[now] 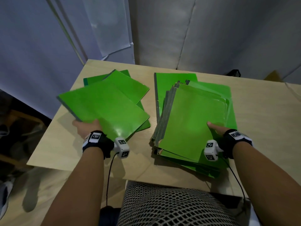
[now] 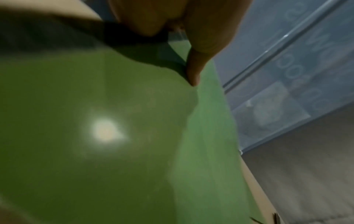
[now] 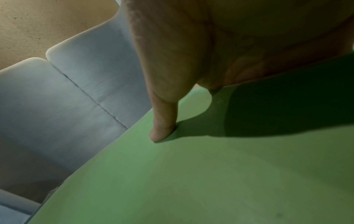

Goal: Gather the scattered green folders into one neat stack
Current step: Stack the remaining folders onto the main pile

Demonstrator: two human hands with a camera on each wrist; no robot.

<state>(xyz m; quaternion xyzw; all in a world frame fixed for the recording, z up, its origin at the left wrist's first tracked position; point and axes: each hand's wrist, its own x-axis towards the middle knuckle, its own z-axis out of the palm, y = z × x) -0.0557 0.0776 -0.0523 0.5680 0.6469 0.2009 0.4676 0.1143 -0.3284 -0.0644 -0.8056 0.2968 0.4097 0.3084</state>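
On the left of the wooden table (image 1: 260,121), my left hand (image 1: 84,128) grips the near-left corner of a green folder (image 1: 104,108), which is tilted up over a few fanned green folders (image 1: 130,85). In the left wrist view the thumb (image 2: 193,72) presses on that folder (image 2: 95,151). On the right sits a thick, uneven stack of green folders (image 1: 195,121). My right hand (image 1: 218,130) holds the stack's top folder at its right edge, thumb on top, fingers hidden beneath. The right wrist view shows the thumb (image 3: 162,128) lying on the folder (image 3: 210,181).
Grey sofa cushions (image 1: 211,30) stand behind the table. A pale hanging sheet (image 1: 110,26) is at the back left. A small black object (image 1: 234,73) sits past the table's far right edge. A mesh-patterned surface (image 1: 171,204) lies below the near edge.
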